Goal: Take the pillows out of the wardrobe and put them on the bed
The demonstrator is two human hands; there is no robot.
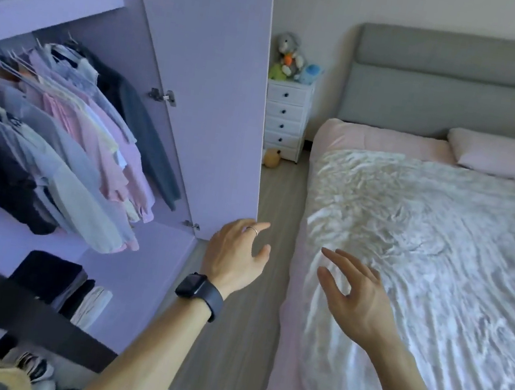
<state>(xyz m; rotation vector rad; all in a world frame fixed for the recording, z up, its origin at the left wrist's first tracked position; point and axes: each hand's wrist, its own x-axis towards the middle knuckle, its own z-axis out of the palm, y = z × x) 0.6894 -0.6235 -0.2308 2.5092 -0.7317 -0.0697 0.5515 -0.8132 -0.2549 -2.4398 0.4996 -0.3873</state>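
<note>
One bed: right of frame, head end partly bare, likely for more pillows.
Wardrobe: left, door open for reaching in; no pillow visible inside.
Pillow: upper right, by the headboard.
Left hand: centre, spread, empty, beside the door's lower corner.
Right hand: spread, empty, over the bed's edge.

You have a white chest of drawers by the far wall, plush toys on top and a yellow toy on the wood floor just beside it. On your left, shirts hang above folded clothes.
</note>
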